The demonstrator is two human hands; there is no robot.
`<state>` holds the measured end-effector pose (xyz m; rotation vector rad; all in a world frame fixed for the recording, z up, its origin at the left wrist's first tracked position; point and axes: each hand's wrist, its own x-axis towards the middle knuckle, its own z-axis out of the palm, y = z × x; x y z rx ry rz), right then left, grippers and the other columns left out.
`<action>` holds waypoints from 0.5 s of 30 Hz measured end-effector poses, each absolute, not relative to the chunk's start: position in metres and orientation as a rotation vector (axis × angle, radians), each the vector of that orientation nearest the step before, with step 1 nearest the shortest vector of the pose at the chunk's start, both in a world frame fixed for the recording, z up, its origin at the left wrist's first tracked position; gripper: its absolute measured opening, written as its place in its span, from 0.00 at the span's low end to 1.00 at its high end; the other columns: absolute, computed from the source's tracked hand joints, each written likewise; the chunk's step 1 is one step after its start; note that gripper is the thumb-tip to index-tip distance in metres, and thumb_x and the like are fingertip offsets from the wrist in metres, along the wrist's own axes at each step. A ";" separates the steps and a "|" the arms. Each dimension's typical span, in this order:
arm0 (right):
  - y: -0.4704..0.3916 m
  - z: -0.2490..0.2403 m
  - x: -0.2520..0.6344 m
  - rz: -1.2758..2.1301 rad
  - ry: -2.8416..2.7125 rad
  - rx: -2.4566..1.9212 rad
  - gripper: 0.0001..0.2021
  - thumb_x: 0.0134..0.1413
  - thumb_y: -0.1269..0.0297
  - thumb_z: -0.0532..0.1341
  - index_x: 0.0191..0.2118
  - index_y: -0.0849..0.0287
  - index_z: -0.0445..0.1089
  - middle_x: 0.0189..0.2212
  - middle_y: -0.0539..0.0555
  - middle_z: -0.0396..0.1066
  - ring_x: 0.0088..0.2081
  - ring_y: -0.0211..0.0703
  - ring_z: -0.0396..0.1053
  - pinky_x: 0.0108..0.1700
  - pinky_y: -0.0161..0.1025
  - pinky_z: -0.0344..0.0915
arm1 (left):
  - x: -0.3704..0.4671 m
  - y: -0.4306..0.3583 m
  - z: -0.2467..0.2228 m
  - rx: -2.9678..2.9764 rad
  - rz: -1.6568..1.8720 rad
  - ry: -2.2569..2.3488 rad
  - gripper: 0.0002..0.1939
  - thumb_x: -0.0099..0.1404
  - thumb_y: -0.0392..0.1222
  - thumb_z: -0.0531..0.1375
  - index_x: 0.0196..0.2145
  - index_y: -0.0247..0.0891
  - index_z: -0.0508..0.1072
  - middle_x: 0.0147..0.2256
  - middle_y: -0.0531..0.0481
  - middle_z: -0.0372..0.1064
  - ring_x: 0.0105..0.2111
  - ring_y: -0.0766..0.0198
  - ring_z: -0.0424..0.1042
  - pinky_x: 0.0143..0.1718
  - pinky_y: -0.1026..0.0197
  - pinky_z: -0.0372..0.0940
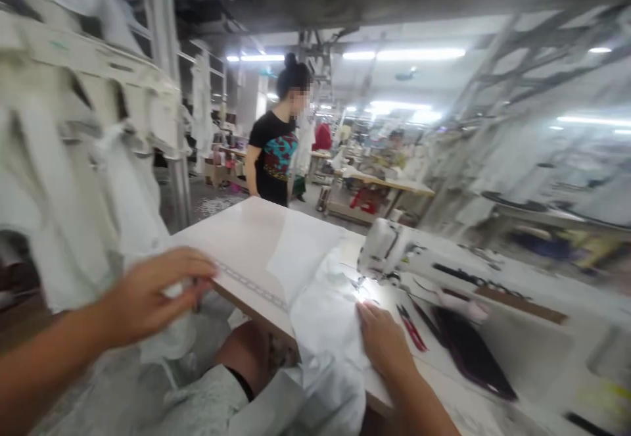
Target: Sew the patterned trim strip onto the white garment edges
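Note:
A white fabric piece (325, 317) lies over the table's front edge beside the sewing machine (389, 248) and hangs down towards my lap. My right hand (384, 337) is at the fabric's right edge, just in front of the lit needle area, with its fingers closed on the cloth; the fingertips are partly hidden. At the table's left front edge, my left hand (162, 291) is raised with thumb and fingers apart and nothing visible in it. It is slightly blurred. A measuring tape strip (251, 285) runs along the table edge near it.
Red-handled snips (411, 327) and a dark phone (473, 350) lie right of my right hand. White garments (83, 160) hang on a rack at left. A person in a black shirt (273, 153) stands beyond the white table (236, 232). Other worktables stand farther back.

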<state>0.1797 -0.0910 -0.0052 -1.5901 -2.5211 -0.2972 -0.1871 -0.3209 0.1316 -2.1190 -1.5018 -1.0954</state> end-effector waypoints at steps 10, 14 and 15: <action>-0.096 0.003 0.175 -0.153 -2.468 -1.668 0.19 0.64 0.72 0.50 0.58 0.57 0.65 0.58 0.59 0.63 0.57 0.49 0.59 0.52 0.43 0.58 | -0.013 -0.056 0.014 -2.900 -0.720 -0.948 0.12 0.61 0.25 0.52 0.38 0.31 0.73 0.39 0.42 0.74 0.43 0.59 0.71 0.49 0.57 0.67; -0.095 0.002 0.175 -0.082 -2.503 -1.679 0.23 0.62 0.75 0.50 0.61 0.59 0.61 0.59 0.60 0.61 0.58 0.51 0.57 0.52 0.44 0.58 | 0.001 -0.023 0.001 -2.930 -0.700 -0.831 0.09 0.64 0.28 0.52 0.35 0.33 0.71 0.35 0.44 0.72 0.40 0.59 0.69 0.47 0.55 0.65; -0.095 0.003 0.176 -0.060 -2.520 -1.674 0.23 0.61 0.76 0.50 0.61 0.60 0.61 0.59 0.60 0.61 0.58 0.52 0.57 0.52 0.45 0.57 | 0.001 -0.020 -0.001 -2.925 -0.701 -0.828 0.08 0.65 0.29 0.52 0.35 0.33 0.71 0.34 0.44 0.71 0.39 0.59 0.69 0.46 0.55 0.65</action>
